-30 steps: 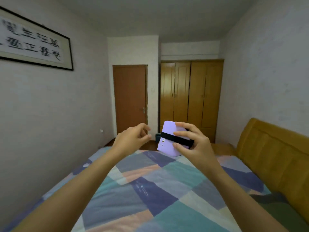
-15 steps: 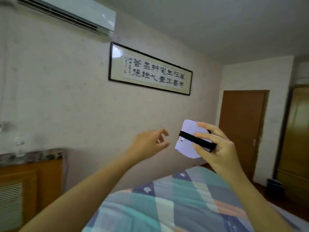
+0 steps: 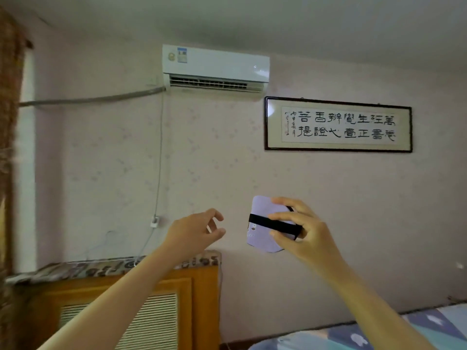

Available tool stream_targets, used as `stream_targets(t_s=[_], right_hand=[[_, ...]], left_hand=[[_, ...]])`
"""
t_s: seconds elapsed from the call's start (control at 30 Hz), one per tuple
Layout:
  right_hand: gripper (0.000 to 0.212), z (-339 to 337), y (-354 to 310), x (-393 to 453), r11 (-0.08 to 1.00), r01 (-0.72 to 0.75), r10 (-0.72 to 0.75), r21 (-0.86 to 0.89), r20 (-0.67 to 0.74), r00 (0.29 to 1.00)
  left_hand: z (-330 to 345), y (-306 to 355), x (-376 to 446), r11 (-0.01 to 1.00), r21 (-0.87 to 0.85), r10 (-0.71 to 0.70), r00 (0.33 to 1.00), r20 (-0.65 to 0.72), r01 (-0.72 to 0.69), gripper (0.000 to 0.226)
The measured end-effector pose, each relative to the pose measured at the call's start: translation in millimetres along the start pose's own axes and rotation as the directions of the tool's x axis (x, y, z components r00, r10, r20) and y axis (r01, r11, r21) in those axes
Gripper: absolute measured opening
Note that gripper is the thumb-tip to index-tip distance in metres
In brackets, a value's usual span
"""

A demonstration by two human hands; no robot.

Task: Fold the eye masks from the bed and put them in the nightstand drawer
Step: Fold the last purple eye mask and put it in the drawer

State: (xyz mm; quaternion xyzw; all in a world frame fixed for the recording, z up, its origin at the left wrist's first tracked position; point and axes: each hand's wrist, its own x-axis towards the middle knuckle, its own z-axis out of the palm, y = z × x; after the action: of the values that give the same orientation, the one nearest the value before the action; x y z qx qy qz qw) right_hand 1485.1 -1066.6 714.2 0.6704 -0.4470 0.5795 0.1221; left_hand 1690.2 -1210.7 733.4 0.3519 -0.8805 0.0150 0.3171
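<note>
Mask (image 3: 262, 231) in the right hand (image 3: 300, 233), folded into a lilac pad with its black strap (image 3: 260, 221) wrapped across the middle. Thumb under, fingers (image 3: 283, 218) over the strap, pinching the fold flat; it hangs in the air in front of the wall, well above the bed's (image 3: 379, 332) near corner, which shows only at the lower right. The left hand (image 3: 197, 232) is free just beside the mask, fingers loosely curled around nothing, not touching it.

Folding looks done; the step in hand is, I judge, the carry to the nightstand. No drawer is in view: the wooden cabinet (image 3: 141, 299) at the lower left has a slatted front and a patterned cloth (image 3: 108, 267) on top, and I cannot tell it to be the nightstand.

To do this well, keep the pinch on the strap itself, since that band is what keeps the fold from springing open; a grip on the soft fabric alone would let the layers slide. Use the free left hand for the drawer pull, so the right never has to loosen. Lay the mask in flat, strap side up, and let go only once it rests on the drawer floor. Risk: a soft pad dropped from height may unfold.
</note>
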Motion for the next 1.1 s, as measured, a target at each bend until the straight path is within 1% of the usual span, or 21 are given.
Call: stream_targets(t_s=[0.2,0.3,0.4,0.5,0.6,0.7,0.83,1.03,1.1], right_hand=[[0.024,121,31,40,0.995,-0.009,0.008,0.098,0.014,1.000],[0.024,170,54,63,0.992,-0.024,0.019,0.122,0.038,0.999],[0.023,209,87,88,0.993,-0.013,0.005,0.121,0.067,0.998],[0.023,246,133,114,0.991,-0.007,-0.003,0.132,0.075,0.997],[0.024,285,191,145,0.990,0.016,-0.026,0.137,0.071,0.997],[0.025,324,250,179,0.985,-0.024,0.014,0.172,0.061,0.998],[0.026,371,315,227,0.977,-0.040,0.028,0.211,0.059,0.998],[0.022,422,405,282,0.980,-0.033,0.025,0.196,0.041,0.999],[0.023,439,438,298,0.985,-0.038,0.033,0.171,0.031,0.999]], left_hand=[[-24,-119,18,0.988,0.146,-0.047,0.999,-0.002,0.047,0.029],[-12,-166,40,0.979,0.200,-0.041,0.999,0.017,0.036,0.030],[12,-207,69,0.982,0.188,-0.036,0.999,0.011,0.033,0.030],[44,-246,105,0.985,0.171,-0.027,0.999,0.018,0.024,0.028],[77,-286,154,0.984,0.174,-0.029,0.999,0.025,0.024,0.028],[102,-321,207,0.984,0.175,-0.040,0.999,0.033,0.034,0.029],[126,-364,276,0.973,0.230,-0.034,0.998,0.051,0.021,0.031],[163,-433,370,0.974,0.227,-0.012,0.999,0.030,0.005,0.029],[181,-455,403,0.976,0.220,0.004,1.000,0.031,-0.011,0.029]])
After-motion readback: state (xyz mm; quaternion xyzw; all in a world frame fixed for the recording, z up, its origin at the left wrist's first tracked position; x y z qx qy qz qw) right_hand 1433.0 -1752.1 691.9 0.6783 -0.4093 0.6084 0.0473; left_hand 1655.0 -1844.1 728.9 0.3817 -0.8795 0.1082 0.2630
